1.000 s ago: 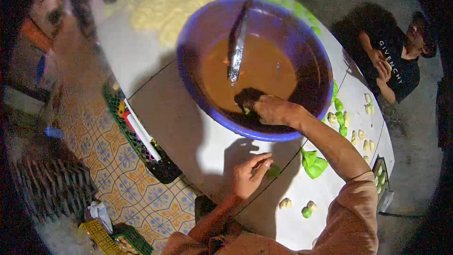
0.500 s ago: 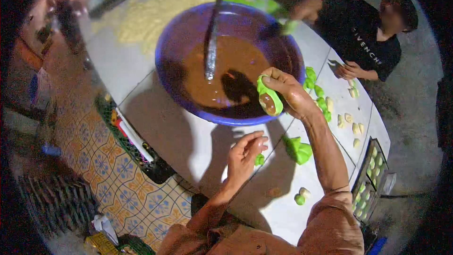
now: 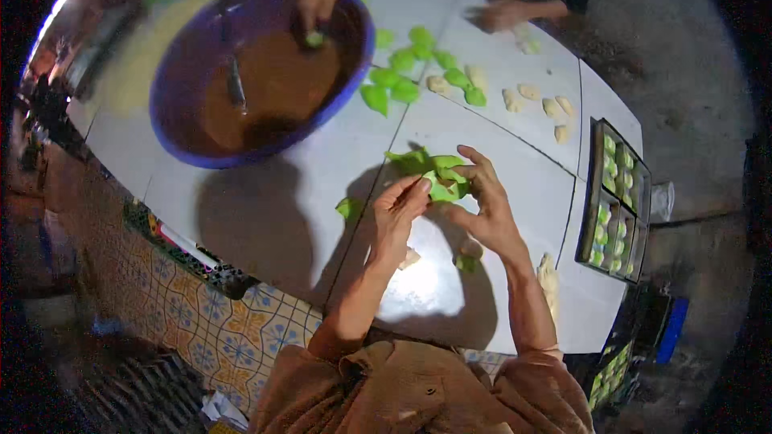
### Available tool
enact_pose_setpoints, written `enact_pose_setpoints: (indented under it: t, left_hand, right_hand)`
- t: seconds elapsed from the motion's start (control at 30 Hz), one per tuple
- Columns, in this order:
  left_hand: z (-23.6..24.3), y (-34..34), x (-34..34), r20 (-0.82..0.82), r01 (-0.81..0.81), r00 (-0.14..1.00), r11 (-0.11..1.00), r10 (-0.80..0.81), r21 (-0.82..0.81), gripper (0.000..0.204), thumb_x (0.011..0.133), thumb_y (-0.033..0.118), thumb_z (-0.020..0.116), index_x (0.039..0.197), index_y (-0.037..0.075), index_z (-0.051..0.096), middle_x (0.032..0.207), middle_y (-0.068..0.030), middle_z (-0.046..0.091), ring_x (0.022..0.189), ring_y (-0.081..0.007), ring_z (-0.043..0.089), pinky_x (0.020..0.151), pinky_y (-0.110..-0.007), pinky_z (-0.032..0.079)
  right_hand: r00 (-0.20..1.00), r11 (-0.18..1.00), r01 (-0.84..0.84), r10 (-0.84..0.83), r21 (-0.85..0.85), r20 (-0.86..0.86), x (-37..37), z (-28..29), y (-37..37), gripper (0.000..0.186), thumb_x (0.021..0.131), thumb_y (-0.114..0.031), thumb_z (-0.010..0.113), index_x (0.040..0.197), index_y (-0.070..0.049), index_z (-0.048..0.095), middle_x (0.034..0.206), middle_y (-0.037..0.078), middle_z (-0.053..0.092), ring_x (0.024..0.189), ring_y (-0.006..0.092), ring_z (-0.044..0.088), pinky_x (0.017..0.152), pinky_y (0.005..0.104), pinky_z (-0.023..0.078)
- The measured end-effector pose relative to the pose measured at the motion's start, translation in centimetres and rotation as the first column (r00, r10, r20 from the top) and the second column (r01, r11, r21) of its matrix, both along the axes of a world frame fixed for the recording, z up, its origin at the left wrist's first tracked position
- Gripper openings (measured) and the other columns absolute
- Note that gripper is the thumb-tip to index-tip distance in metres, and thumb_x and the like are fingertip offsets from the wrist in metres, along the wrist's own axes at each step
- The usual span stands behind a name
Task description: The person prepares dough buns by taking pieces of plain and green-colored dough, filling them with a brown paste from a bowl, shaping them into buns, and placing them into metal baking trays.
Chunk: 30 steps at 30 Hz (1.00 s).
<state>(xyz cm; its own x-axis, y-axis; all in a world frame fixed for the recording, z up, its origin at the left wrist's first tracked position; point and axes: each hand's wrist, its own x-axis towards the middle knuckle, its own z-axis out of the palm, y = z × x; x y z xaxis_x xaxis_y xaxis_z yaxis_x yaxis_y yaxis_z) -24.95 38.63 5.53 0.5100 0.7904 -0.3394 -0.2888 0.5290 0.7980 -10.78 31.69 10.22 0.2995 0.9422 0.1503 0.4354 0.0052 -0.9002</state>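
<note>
My left hand (image 3: 396, 213) pinches the near edge of a bright green dough piece (image 3: 444, 186), which is cupped open above the table. From the other side my right hand (image 3: 490, 209) curls its fingers around the same piece. A small brown patch shows at its opening. Just behind it lies a larger lump of green dough (image 3: 408, 161), partly hidden. Close by my left wrist are a small green dough bit (image 3: 348, 207) and a pale piece (image 3: 410, 258). Beneath my right hand sits a green and pale dough piece (image 3: 468, 255) in shadow.
A large purple bowl (image 3: 366, 84) of brown paste, with a long utensil (image 3: 235, 84) in it, stands far left. Another person's hand (image 3: 318, 2) reaches into it. Green dough pieces (image 3: 404, 90) and pale ones (image 3: 528, 92) lie beyond. At right rests a compartmented tray (image 3: 585, 193).
My right hand has come from the bowl's rim to join my left hand on the green dough. The view has shifted right, and the other person's hand now dips into the bowl.
</note>
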Motion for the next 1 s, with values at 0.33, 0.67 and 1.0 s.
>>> enact_pose_setpoints:
  t: [0.33, 0.67, 1.0]
  left_hand:
    - [0.2, -3.5, 4.3, -0.066, 0.198, 0.980, 0.960, -0.189, 0.197, 0.035, 0.091, 0.016, 0.068, 0.121, -0.001, 0.062, 0.099, -0.0054, 0.068, 0.089, -0.0082, 0.063, 0.079, -0.023, 0.053]
    - [3.0, -1.5, 4.3, -0.068, 0.480, 0.876, 0.849, -0.478, 0.222, 0.034, 0.096, 0.024, 0.060, 0.117, -0.002, 0.063, 0.096, -0.0068, 0.067, 0.084, -0.0123, 0.065, 0.072, -0.025, 0.056]
    - [0.6, -3.9, 4.4, -0.082, 0.530, 0.830, 0.735, -0.551, 0.423, 0.025, 0.097, 0.008, 0.054, 0.119, 0.003, 0.064, 0.105, -0.0072, 0.065, 0.087, -0.0087, 0.061, 0.071, -0.025, 0.058]
  right_hand:
    - [0.875, 0.900, 0.429, -0.434, -0.074, -0.213, -0.9, -2.1, -4.6, 0.014, 0.089, -0.007, 0.064, 0.100, 0.002, 0.066, 0.090, 0.006, 0.063, 0.078, 0.0109, 0.058, 0.069, 0.0254, 0.046]
    - [0.973, 0.975, 0.208, -0.198, 0.080, -0.115, 0.7, -3.2, -8.6, 0.038, 0.086, -0.008, 0.067, 0.122, -0.001, 0.062, 0.108, 0.009, 0.060, 0.089, 0.0160, 0.056, 0.077, 0.0286, 0.047]
    - [0.745, 0.767, 0.437, -0.601, 0.471, 0.289, -0.7, -5.3, -7.9, 0.028, 0.072, -0.004, 0.072, 0.098, -0.008, 0.064, 0.099, 0.013, 0.053, 0.082, 0.0221, 0.055, 0.065, 0.0319, 0.048]
